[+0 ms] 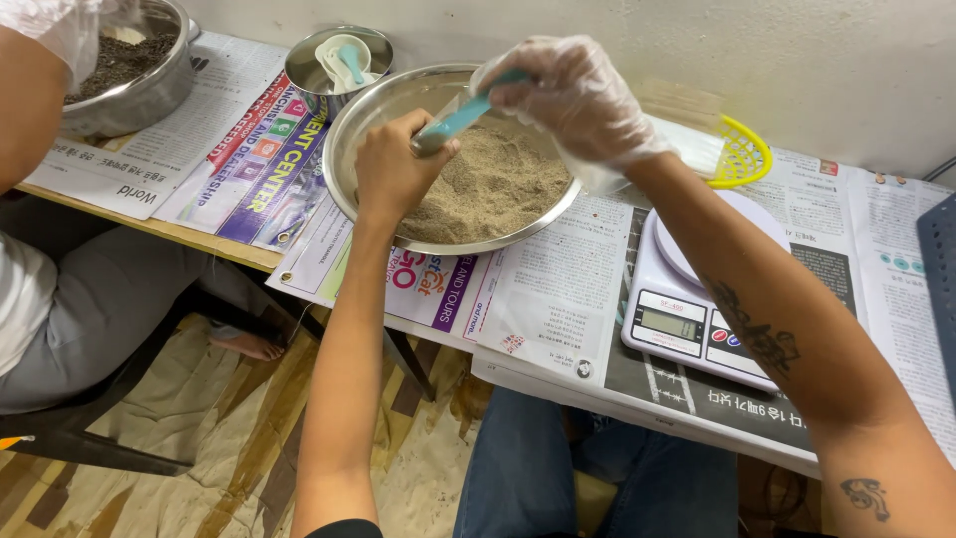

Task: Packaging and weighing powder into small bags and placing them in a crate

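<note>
Left hand (390, 171), bare, grips a teal scoop (460, 120) over the steel bowl (351, 139) of tan powder (493, 184), while the gloved right hand (573, 95) pinches a clear bag (597, 171) at three o'clock; the scale (687, 299) at five o'clock sits bare, weighing seemingly undone.

We see a plain whitish wall (697, 50) behind a wooden counter (149, 227) spread with newspapers (558, 289). Below us, the floor (249, 448) lies under crumpled beige sheeting, with a dark chair frame (90, 448) at left.
</note>
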